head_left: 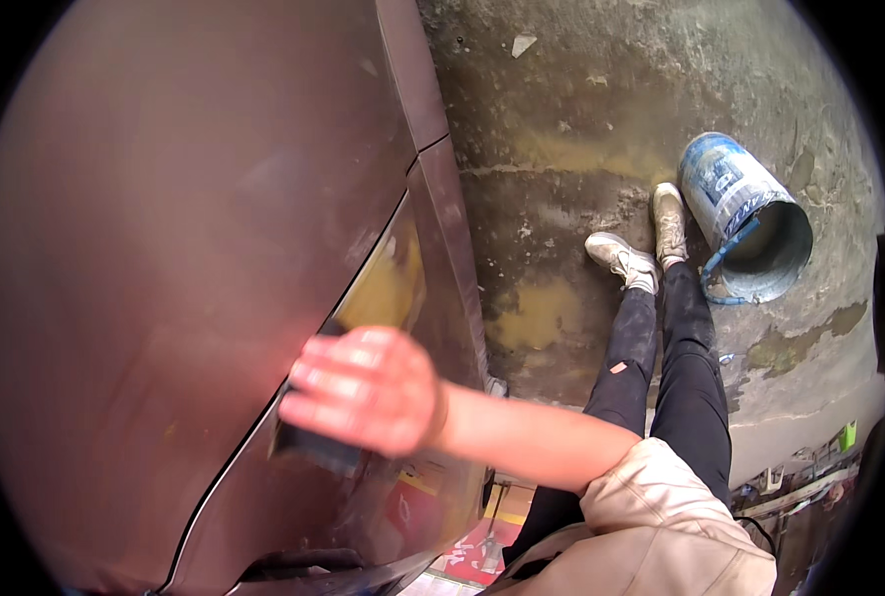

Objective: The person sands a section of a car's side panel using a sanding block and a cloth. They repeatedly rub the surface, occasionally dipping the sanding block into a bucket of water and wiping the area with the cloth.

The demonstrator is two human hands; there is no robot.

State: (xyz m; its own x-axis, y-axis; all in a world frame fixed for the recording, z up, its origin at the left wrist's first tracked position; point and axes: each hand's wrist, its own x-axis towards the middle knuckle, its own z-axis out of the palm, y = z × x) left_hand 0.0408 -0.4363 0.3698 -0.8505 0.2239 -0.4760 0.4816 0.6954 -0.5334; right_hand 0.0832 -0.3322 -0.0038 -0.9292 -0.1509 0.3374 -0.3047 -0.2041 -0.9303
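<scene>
My right hand [368, 390], blurred by motion, is closed over a dark flat pad [321, 449]. Its arm reaches left across my legs. The pad's dark edges show above and below my fingers, and its underside is hidden. It lies against a maroon car body panel [154, 278], beside a long dark seam. A dull yellowish patch [388, 283] marks the panel just above my hand. My left hand is out of sight.
A dented blue-and-white metal bucket [730, 184] lies tipped on the wet, stained concrete floor [562, 109], by my shoes [626, 260]. Red and yellow printed material [484, 546] shows low beside the car. Assorted clutter [795, 492] lies at the lower right.
</scene>
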